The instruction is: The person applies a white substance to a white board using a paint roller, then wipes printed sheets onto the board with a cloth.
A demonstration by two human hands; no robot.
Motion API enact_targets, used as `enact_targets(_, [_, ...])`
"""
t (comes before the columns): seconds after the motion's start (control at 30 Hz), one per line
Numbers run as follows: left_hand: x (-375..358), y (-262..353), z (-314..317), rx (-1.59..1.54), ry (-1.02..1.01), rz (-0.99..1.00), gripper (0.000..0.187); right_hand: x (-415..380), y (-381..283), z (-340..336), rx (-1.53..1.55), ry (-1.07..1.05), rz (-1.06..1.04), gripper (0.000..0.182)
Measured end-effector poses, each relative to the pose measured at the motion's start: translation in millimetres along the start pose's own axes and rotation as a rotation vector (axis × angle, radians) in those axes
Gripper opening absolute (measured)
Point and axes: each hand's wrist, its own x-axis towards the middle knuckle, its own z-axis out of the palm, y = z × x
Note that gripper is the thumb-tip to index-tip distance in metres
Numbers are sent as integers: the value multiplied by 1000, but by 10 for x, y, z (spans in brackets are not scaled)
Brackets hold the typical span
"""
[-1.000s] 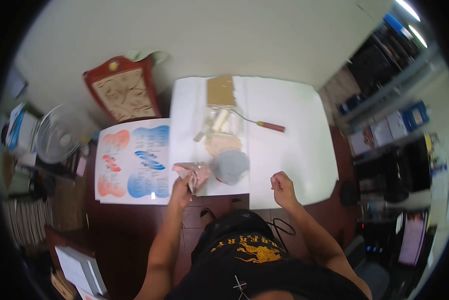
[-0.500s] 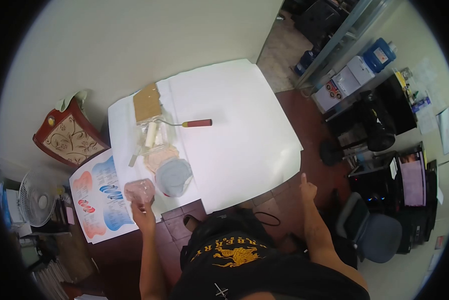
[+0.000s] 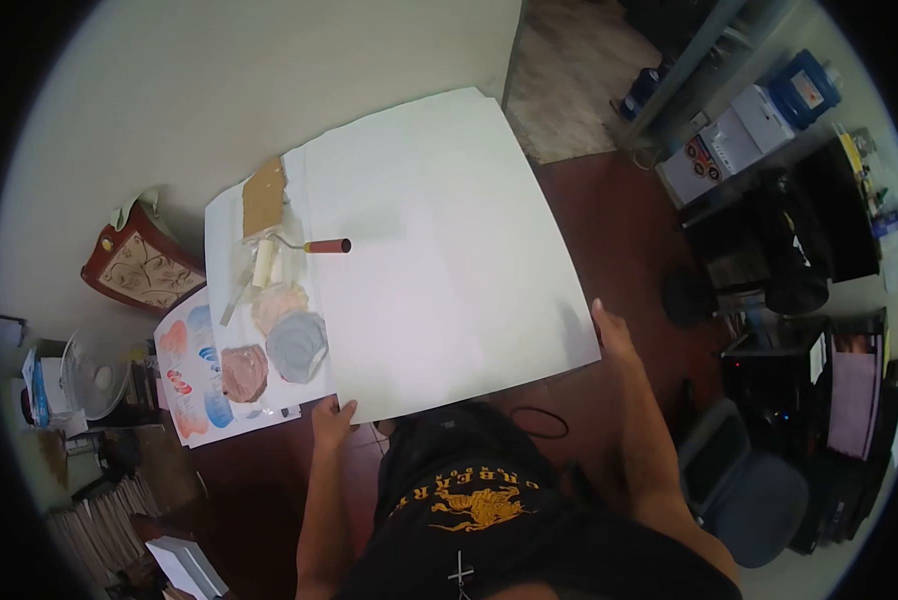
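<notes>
My left hand point(image 3: 332, 420) is at the front left corner of the large white sheet point(image 3: 439, 260), its thumb and fingers around the edge. At the right corner, my right hand point(image 3: 615, 335) has its fingers on the sheet's side edge. A roller with a red handle point(image 3: 329, 246) lies across the left part, beside a brown board piece point(image 3: 264, 200). Below the roller are a beige round piece point(image 3: 277, 303), a grey-blue round piece point(image 3: 297, 347) and a pinkish-brown piece point(image 3: 244, 373).
A printed red and blue sheet point(image 3: 184, 375) sticks out at the left. Beyond it are a patterned chair point(image 3: 149, 260) and a fan point(image 3: 96, 373). An office chair point(image 3: 754, 500), black stand fan point(image 3: 794, 260) and water dispenser point(image 3: 734, 140) stand at the right.
My left hand has let go of the pinkish-brown piece, which now lies on the left part, and has moved right to the sheet's corner. My right hand has come to the right edge. The view has shifted.
</notes>
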Motion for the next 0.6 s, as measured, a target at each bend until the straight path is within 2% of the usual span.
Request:
enact_targets(0.07, [51, -7, 70, -276, -15, -150, 36, 108, -150, -60, 111, -151, 47, 63])
enact_targets(0.1, [89, 50, 66, -260, -51, -66, 40, 198, -258, -104, 167, -218, 62, 61])
enact_targets(0.2, [-58, 98, 30, -252, -169, 114, 45, 189, -454, -129, 188, -194, -84, 52])
enact_targets(0.27, [-220, 276, 22, -327, -206, 219, 41, 172, -387, -254, 26, -126, -296, 50])
enact_targets(0.3, [-309, 317, 82, -348, -184, 237, 41, 156, -365, -243, -53, -96, -398, 50])
enact_targets(0.33, [-342, 318, 150, -318, -167, 198, 41, 57, -500, -201, 5, -129, -423, 49])
enact_targets(0.4, [-333, 252, 283, -249, -152, 112, 41, -218, -673, -207, 124, -182, -452, 48])
enact_targets(0.5, [-201, 212, 420, -386, -179, 271, 38, 22, -472, -300, 165, -283, -393, 50])
enact_targets(0.6, [20, 88, 457, -334, -167, 296, 31, -439, -961, -175, 304, -346, -364, 57])
